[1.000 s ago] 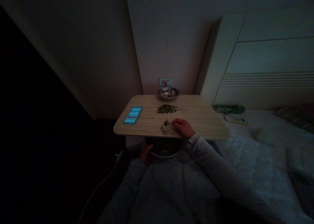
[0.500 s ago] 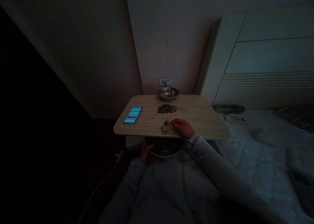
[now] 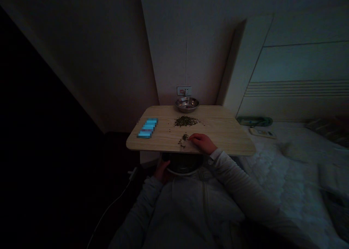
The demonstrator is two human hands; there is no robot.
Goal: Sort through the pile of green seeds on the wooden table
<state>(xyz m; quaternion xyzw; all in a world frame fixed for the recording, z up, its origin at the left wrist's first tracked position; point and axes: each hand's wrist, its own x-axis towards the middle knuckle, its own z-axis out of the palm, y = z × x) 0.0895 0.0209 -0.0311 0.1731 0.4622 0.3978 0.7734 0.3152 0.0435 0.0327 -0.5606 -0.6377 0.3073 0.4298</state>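
My right hand (image 3: 203,142) rests over the wooden tabletop (image 3: 223,132), fingers closed, tips beside a small cluster of dark green grains (image 3: 185,136). A few loose grains (image 3: 181,144) lie just nearer the front edge. Whether anything sits in the fingertips is too dark to tell. Farther back spreads a larger pile of the same grains (image 3: 185,121). Below the front edge, my left hand (image 3: 163,172) grips the left side of a dark bowl (image 3: 185,172) with a pale rim, held at my lap. The bowl's far part is hidden under the tabletop.
A shiny metal bowl (image 3: 187,105) stands at the back of the table below a wall socket (image 3: 184,90). A phone with a lit, blurred screen (image 3: 148,128) lies at left. To the right is a bed (image 3: 280,176) with a remote-like object (image 3: 262,133). A white cable (image 3: 109,207) hangs left.
My right hand has shifted slightly left and toward me. The small cluster beside its fingertips looks tighter, with fewer stray grains around it. My left hand stays on the bowl.
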